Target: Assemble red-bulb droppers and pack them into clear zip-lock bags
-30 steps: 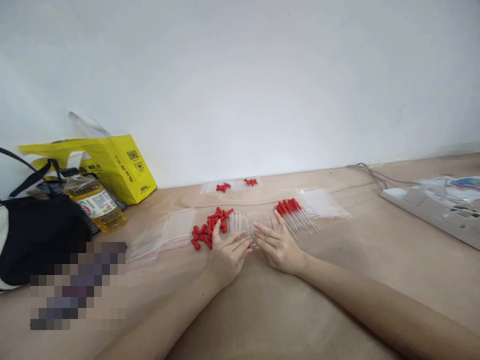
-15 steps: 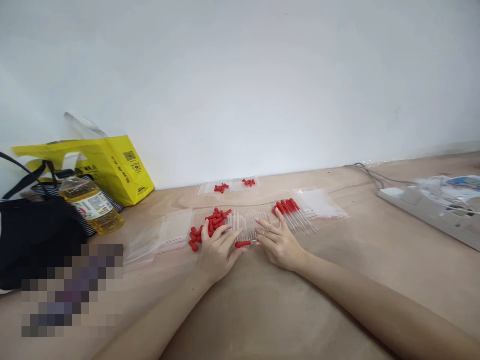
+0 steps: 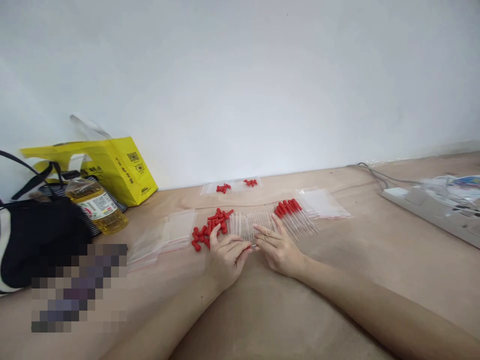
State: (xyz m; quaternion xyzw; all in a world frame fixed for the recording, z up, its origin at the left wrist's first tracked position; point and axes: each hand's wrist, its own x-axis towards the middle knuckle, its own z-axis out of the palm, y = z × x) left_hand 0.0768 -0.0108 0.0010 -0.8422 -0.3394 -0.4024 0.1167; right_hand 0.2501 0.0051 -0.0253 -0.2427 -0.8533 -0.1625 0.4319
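Note:
My left hand [image 3: 227,257] is closed around a red rubber bulb [image 3: 249,245], most of it hidden by the fingers. From the right, my right hand [image 3: 283,254] pinches a thin glass dropper tube [image 3: 254,246] whose end meets the bulb. How deep the tube sits in it cannot be seen. Just beyond both hands lies a row of bare glass tubes [image 3: 245,223]. Loose red bulbs [image 3: 220,218] are heaped by my left hand. Several droppers with bulbs fitted [image 3: 294,212] lie side by side past my right fingers.
Clear plastic bags [image 3: 180,227] lie left of the bulbs, and more bags [image 3: 324,203] lie at right. Another bag with red bulbs [image 3: 234,187] is near the wall. A yellow bag [image 3: 131,172] and oil bottle [image 3: 99,207] stand left; a power strip [image 3: 416,202] is at right.
My left fingers have closed over the red bulb, which lay exposed before. Both hands are now closer together, with the glass tube still in my right hand.

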